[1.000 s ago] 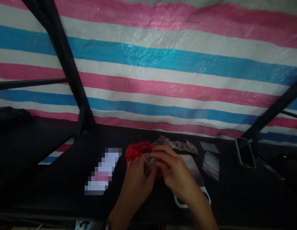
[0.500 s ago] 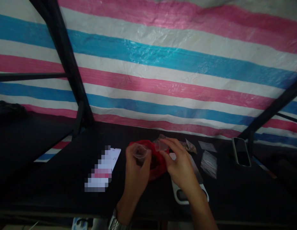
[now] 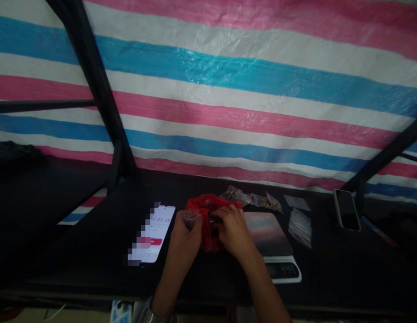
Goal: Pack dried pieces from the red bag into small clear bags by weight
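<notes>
My left hand [image 3: 186, 235] is closed around a small clear plastic bag [image 3: 192, 217], held at the left side of a red plastic bag [image 3: 206, 202]. My right hand [image 3: 233, 229] reaches into the mouth of the red bag, its fingers curled around a small clear plastic cup [image 3: 215, 220], mostly hidden by the fingers and the dim light. Dark contents show inside the red bag, but I cannot make out what they are. Just right of my right hand lies a kitchen scale [image 3: 269, 233] with a bare metal plate.
Small filled clear packets [image 3: 262, 200] lie behind the scale. A stack of flat clear bags [image 3: 300, 227] is to its right, near a leaning phone [image 3: 347, 210]. Another phone [image 3: 157, 233] with a lit timer lies left. Dark metal posts [image 3: 97, 89] stand before a striped sheet [image 3: 228, 85].
My right hand has lowered the small cup from above the red bag into its mouth. My left hand has shifted slightly left of the opening with the clear bag. The scale is less covered.
</notes>
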A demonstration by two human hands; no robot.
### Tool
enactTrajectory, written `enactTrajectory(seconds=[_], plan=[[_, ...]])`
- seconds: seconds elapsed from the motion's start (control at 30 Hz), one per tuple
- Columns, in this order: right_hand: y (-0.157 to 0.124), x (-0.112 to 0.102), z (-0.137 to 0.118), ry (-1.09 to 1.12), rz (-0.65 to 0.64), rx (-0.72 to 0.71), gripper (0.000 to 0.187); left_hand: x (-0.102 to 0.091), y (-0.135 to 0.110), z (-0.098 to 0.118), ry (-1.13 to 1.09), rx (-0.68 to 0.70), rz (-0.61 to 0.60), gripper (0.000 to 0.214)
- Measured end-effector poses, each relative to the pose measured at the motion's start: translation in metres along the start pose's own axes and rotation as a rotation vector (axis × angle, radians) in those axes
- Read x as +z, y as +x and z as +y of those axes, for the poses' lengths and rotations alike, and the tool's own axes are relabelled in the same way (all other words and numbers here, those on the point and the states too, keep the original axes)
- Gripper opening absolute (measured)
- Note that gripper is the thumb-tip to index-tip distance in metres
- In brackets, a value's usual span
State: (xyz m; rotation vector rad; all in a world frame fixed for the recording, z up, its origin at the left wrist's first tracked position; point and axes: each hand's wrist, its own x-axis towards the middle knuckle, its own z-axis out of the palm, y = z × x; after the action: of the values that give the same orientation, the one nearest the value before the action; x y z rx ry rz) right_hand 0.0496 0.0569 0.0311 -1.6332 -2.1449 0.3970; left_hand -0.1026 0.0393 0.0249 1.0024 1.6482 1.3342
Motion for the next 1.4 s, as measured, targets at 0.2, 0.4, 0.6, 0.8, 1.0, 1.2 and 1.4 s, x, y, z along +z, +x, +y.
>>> enactTrajectory(seconds=[0.2,0.4,0.6,0.8,1.0,1.2,1.4], plan=[[0.004,0.007,-0.003,0.26,-0.015,0.024,0.04,0.001,0.004,-0.009,-0.154,-0.054,0.004,0.039],[0.006,0.01,0.01,0.445,-0.012,0.06,0.035,-0.006,0.008,-0.01,-0.243,-0.05,-0.006,0.05],[0.005,-0.001,0.022,0.706,0.06,0.047,0.035,-0.016,0.005,-0.004,-0.02,0.206,0.084,0.033],[-0.003,-0.028,0.013,0.859,0.184,-0.061,0.032,-0.005,-0.004,-0.011,0.341,0.491,-0.023,0.023],[-0.017,-0.042,-0.011,0.638,0.196,-0.278,0.038,0.012,-0.012,-0.016,0.385,0.629,-0.115,0.025],[-0.021,-0.04,-0.014,0.584,0.219,-0.339,0.041,0.014,-0.012,-0.012,0.281,0.576,-0.156,0.025],[-0.011,-0.028,-0.005,0.622,0.392,-0.201,0.033,0.011,-0.012,-0.01,0.101,0.379,-0.176,0.035]])
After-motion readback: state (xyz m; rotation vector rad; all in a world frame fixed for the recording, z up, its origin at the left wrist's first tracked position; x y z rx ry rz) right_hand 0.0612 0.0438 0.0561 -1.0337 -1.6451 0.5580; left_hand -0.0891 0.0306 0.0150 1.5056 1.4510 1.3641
